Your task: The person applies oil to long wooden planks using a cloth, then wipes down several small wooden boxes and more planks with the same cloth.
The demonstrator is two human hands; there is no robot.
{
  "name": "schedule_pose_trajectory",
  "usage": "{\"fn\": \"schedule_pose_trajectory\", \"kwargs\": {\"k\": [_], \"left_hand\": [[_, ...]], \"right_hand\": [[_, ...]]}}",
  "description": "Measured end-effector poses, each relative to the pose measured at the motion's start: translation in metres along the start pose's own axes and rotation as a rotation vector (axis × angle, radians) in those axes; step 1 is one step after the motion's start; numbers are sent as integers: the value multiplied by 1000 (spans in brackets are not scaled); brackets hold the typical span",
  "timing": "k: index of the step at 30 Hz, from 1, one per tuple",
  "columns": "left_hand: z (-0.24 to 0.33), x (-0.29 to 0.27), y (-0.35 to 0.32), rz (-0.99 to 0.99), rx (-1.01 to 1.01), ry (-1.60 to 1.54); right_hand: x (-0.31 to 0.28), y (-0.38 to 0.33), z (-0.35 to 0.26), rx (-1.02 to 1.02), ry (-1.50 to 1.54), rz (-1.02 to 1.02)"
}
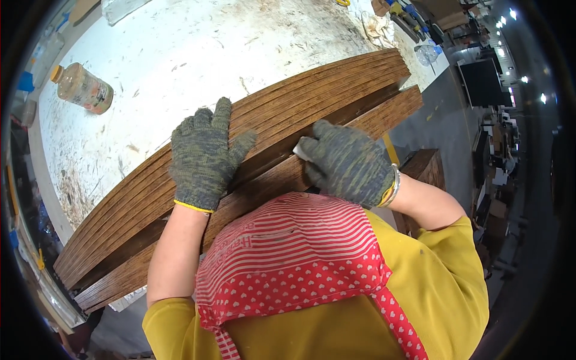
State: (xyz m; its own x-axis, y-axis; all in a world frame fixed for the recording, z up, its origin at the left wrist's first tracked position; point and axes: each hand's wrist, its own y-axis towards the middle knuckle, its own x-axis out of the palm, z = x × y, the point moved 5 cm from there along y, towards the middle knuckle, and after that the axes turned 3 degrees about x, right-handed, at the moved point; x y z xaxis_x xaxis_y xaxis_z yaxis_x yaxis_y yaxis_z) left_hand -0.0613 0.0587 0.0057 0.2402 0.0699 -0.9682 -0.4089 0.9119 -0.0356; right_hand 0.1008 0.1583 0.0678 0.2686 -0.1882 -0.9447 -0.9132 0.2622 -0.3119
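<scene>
Mid-frame, a panel (327, 90) is covered to its edge by the left hand (207, 153), thumb apart; white scrap (299, 151) is pinched by the right hand (353, 165); upper-centre, open tabletop (240, 36) is seen.

White, dark-stained worktop (180, 66) at eleven o'clock, bearing a brownish, translucent, orange-capped cylindrical bottle (85, 89) (ten o'clock) and a crumpled off-white cloth (378, 29) (one o'clock). At two o'clock: a black rectangular panel (481, 83); nearer, grey floor (441, 126).

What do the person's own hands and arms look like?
The left hand and right hand wear mottled dark green and grey knit gloves with yellow edges. A silvery bracelet sits at the right wrist. Yellow sleeves end near the elbows.
</scene>
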Motion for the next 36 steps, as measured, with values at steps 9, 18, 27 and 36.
{"fn": "schedule_pose_trajectory", "kwargs": {"k": [9,18,27,36], "left_hand": [[-3,3,1,-6,5,-70],[3,-6,2,34,8,-64],[6,-5,2,-123,-86,-13],[5,-1,-1,-39,-73,5]], "right_hand": [[-4,-4,-1,-61,6,168],[-1,-8,2,-48,-59,110],[-7,-28,67,240,-53,164],[-4,-70,166,520,-28,340]]}}
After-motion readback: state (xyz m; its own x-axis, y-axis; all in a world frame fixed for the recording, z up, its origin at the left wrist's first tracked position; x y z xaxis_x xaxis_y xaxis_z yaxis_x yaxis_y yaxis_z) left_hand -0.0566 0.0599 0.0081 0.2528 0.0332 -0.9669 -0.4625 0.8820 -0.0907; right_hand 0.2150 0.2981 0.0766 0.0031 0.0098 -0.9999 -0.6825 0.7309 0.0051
